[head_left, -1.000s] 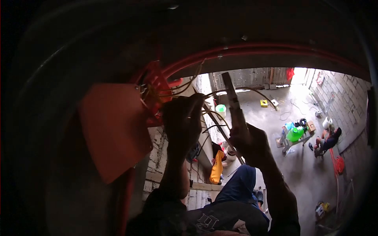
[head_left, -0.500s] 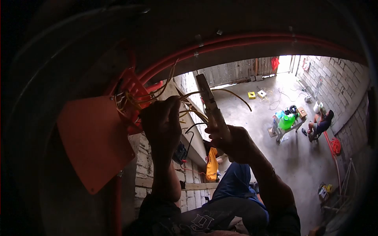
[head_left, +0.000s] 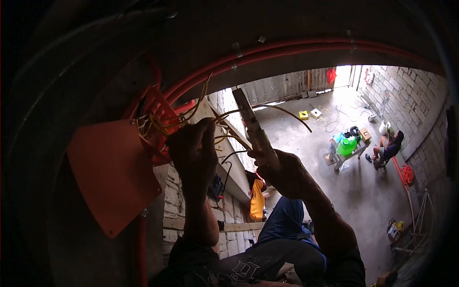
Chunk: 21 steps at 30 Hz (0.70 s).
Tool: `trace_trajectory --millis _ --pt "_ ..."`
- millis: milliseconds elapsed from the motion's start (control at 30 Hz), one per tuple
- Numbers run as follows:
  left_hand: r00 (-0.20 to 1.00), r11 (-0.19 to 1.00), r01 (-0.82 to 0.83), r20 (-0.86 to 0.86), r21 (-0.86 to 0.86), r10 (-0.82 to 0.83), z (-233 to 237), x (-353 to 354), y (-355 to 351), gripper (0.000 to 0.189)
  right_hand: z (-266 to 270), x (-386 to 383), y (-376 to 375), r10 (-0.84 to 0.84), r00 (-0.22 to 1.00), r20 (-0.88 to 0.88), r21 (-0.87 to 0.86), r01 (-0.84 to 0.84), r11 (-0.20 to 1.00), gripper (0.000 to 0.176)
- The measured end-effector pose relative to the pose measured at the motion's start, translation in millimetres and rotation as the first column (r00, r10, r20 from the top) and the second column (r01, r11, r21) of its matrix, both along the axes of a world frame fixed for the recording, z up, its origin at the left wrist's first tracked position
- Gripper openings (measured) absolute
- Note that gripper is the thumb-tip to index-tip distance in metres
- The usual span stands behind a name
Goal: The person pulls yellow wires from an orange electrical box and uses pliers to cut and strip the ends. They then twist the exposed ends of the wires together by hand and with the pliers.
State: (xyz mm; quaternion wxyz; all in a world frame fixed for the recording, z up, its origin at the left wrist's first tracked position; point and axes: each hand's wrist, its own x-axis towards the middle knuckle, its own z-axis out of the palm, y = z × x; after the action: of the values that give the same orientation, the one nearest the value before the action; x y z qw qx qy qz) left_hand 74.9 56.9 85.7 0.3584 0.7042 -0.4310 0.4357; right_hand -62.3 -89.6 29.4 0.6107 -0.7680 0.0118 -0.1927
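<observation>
Left hand (head_left: 192,147): raised up, with thumb and finger pinched close on a yellow wire (head_left: 287,110).
Right hand (head_left: 282,174): wrapped around the handle of a long tool (head_left: 246,112), which points up and leans a bit to the left.
Yellow wire: goes from the left hand across the top part of the tool, then pokes out to the right and bends down at its tip. I cannot tell if the tool is biting it.
Red box (head_left: 154,98): left of the left hand, with more thin wires coming out of it.
Orange plate (head_left: 114,174): big and flat, right beside the red box.
Dark wire (head_left: 234,154): curls between the two hands, near the right one.
Red pipes (head_left: 296,44): two of them, side by side, bending along the dark beam above.
Floor (head_left: 311,177): far below, with a small table (head_left: 354,154) and a green jug (head_left: 346,146) on it.
Other person (head_left: 391,149): sitting near the table, by the brick wall (head_left: 411,103).
</observation>
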Motion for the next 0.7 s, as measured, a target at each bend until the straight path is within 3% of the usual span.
trace_trajectory --millis 233,300,333,433,500,700 --pt "1.0 1.0 -0.006 -0.028 -0.001 0.006 -1 0 0 0.003 4 -5 2 -0.072 0.995 -0.074 -0.055 0.068 0.996 0.03" --pt "1.0 1.0 -0.004 -0.022 -0.002 0.004 0 -1 -1 0.003 -13 2 0 0.106 0.976 0.19 0.173 -0.139 0.975 0.031" --pt "1.0 1.0 -0.009 -0.018 -0.003 0.009 0 -1 -1 0.003 -13 2 0 0.105 0.976 0.19 0.174 -0.139 0.975 0.031" --pt "0.999 1.0 -0.012 -0.038 0.0 0.012 0 -2 0 0.004 -2 -2 1 0.026 0.988 0.15 0.049 -0.034 0.998 0.031" --pt "0.998 1.0 -0.01 -0.061 0.002 0.01 0 -3 0 0.004 4 -5 0 -0.019 1.0 0.024 -0.129 0.022 0.991 0.032" --pt "0.998 1.0 -0.01 -0.055 0.007 0.011 -2 0 0 0.005 9 -7 2 -0.003 1.0 -0.019 -0.03 0.002 1.0 0.03"
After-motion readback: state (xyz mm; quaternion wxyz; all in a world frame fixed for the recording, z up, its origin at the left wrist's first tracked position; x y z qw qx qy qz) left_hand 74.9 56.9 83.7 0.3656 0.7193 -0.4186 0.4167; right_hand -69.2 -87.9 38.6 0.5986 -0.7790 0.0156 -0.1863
